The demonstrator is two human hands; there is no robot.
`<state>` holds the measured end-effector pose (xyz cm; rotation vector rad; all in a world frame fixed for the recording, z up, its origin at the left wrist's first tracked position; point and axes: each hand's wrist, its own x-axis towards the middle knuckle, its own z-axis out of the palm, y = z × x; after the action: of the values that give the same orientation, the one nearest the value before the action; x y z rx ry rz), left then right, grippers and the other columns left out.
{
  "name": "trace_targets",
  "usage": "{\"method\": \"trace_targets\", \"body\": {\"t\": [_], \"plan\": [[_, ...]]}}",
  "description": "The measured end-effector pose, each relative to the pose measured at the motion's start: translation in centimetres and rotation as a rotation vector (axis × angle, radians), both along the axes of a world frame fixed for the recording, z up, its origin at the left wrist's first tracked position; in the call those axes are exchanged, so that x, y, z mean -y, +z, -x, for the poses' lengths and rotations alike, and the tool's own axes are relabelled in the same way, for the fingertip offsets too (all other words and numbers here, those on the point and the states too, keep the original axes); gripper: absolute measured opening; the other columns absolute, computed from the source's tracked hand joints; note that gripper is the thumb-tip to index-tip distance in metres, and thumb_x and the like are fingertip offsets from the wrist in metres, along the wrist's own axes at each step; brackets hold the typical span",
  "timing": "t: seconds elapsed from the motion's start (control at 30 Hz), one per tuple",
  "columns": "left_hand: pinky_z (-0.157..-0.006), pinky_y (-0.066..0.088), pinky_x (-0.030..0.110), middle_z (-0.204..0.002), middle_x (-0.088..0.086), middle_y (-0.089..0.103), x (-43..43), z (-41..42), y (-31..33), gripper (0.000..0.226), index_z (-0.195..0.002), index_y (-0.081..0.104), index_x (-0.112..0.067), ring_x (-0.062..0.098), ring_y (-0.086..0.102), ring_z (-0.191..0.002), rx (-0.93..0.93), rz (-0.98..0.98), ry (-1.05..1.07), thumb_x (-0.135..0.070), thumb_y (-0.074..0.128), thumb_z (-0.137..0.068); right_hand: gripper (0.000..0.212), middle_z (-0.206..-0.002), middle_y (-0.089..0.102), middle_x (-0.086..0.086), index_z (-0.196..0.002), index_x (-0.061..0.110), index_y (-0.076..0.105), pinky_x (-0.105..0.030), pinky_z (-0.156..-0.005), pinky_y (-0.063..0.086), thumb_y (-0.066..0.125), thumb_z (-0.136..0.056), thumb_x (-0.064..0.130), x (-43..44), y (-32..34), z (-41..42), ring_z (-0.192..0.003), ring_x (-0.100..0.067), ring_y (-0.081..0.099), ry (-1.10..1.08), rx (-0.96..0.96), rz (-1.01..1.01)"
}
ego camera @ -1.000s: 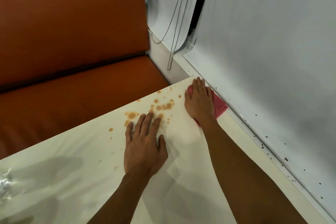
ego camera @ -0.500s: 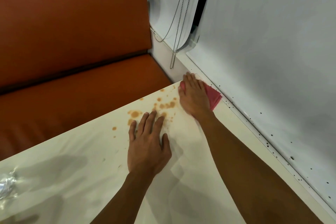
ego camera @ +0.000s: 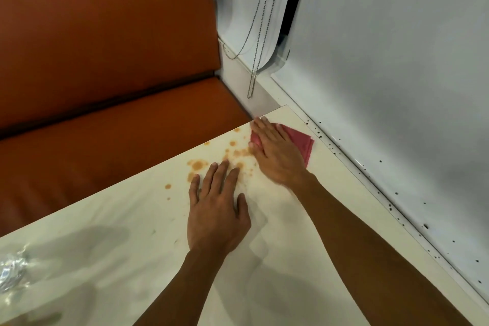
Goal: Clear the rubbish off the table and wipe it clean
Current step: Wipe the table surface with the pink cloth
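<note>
1. The orange bench [ego camera: 105, 61] fills the upper left of the frame. A white blind [ego camera: 397, 87] fills the right.
2. The cream table [ego camera: 111, 219] runs from the lower left up to a far corner just right of centre. A crumpled clear wrapper [ego camera: 12, 270] lies at the lower left edge, so clearing the rubbish looks unfinished.
3. Both forearms come in from the bottom edge. The right one stretches long and nearly straight toward the far corner, while the left is shorter and more upright in the frame.
4. The left hand [ego camera: 215, 209] lies flat at centre, palm down and fingers spread, holding nothing. It appears to brace on the tabletop.
5. The right hand [ego camera: 277, 151] sits above and right of the left. Its fingers are straight and close together, pressing the cloth flat rather than pinching it.
6. The pink cloth [ego camera: 301, 140] is folded under that palm near the far corner, its right part showing.
7. The brown stains [ego camera: 197, 164] are scattered in a band along the far table edge, running left and slightly down from the cloth. The nearest spots touch the right hand's thumb side and the farthest lie beyond the left fingertips.
8. Judgement: the right hand is the nearer one, and the coming stroke should go leftward along that band. The left fingertips sit in its path and may need to lift.
</note>
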<state>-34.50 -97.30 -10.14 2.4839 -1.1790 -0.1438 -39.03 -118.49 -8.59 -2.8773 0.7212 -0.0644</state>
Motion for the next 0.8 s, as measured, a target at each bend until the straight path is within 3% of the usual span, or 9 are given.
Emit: {"method": "trace_targets", "body": {"t": [0.1,0.23,0.33,0.43,0.53,0.67,0.73,0.8], "plan": [[-0.131,0.013,0.055,-0.171,-0.005,0.029,-0.1,0.1,0.1,0.067,-0.158,0.042,-0.034,0.021,0.022,-0.16,0.008,0.044,0.005,-0.062,0.025,-0.1,0.063,-0.175,0.002,0.011,-0.169,0.026,0.007,-0.037,-0.132,0.002,0.014,-0.113,0.054,1.0,-0.2,4.1,-0.161,-0.005,-0.006,-0.07,0.017,0.031],[-0.131,0.008,0.054,-0.172,-0.007,0.025,0.3,0.0,0.0,0.067,-0.16,0.037,-0.037,0.021,0.018,-0.161,-0.005,0.009,0.004,-0.062,0.028,-0.1,0.064,-0.177,0.001,0.001,-0.169,0.018,0.006,-0.041,-0.132,0.0,0.014,-0.112,0.046,4.0,0.1,0.4,-0.162,-0.015,-0.003,-0.331,-0.017,0.037],[-0.132,0.0,0.051,-0.173,-0.007,0.021,0.0,-0.2,0.0,0.069,-0.162,0.033,-0.037,0.02,0.014,-0.162,0.001,-0.018,-0.003,-0.064,0.021,-0.1,0.063,-0.176,0.001,0.003,-0.168,0.019,0.008,-0.041,-0.132,-0.002,0.016,-0.112,0.046,1.4,0.4,-2.2,-0.162,-0.014,-0.006,-0.187,0.006,0.008],[-0.132,0.008,0.052,-0.172,-0.004,0.026,-0.4,-0.2,0.0,0.071,-0.161,0.038,-0.031,0.019,0.018,-0.161,0.007,0.004,0.003,-0.06,0.017,-0.1,0.062,-0.175,-0.002,0.012,-0.169,0.027,0.005,-0.037,-0.132,-0.001,0.017,-0.113,0.051,-1.4,0.1,1.7,-0.16,-0.005,-0.01,0.074,-0.009,0.003],[-0.131,0.011,0.053,-0.171,-0.003,0.029,-0.1,0.0,0.2,0.068,-0.161,0.039,-0.027,0.019,0.02,-0.161,-0.015,0.022,0.017,-0.055,0.026,-0.101,0.061,-0.175,0.0,0.014,-0.169,0.028,0.006,-0.036,-0.132,0.0,0.019,-0.114,0.051,0.6,0.1,5.0,-0.16,-0.003,-0.008,-0.032,0.022,-0.008],[-0.132,0.006,0.051,-0.172,-0.004,0.028,0.0,-0.1,0.5,0.068,-0.162,0.038,-0.028,0.017,0.018,-0.161,-0.026,0.011,0.014,-0.054,0.028,-0.1,0.062,-0.176,0.005,0.002,-0.168,0.017,0.012,-0.041,-0.132,0.001,0.017,-0.112,0.044,2.5,0.0,0.7,-0.163,-0.016,0.0,-0.34,0.012,0.03],[-0.132,0.007,0.051,-0.171,-0.004,0.031,0.0,0.0,0.5,0.067,-0.161,0.04,-0.027,0.017,0.02,-0.16,-0.024,0.023,0.019,-0.053,0.03,-0.1,0.062,-0.176,0.006,0.001,-0.168,0.018,0.013,-0.042,-0.132,0.001,0.015,-0.112,0.043,1.1,0.4,-1.6,-0.163,-0.016,0.0,-0.293,0.023,0.0],[-0.131,0.009,0.051,-0.17,-0.003,0.033,-0.2,0.1,0.4,0.066,-0.16,0.042,-0.026,0.017,0.023,-0.16,-0.022,0.039,0.025,-0.052,0.031,-0.1,0.061,-0.176,0.007,0.004,-0.168,0.021,0.013,-0.041,-0.132,0.002,0.016,-0.112,0.044,-0.6,0.3,-0.9,-0.162,-0.012,-0.001,-0.075,0.014,0.001]]}}
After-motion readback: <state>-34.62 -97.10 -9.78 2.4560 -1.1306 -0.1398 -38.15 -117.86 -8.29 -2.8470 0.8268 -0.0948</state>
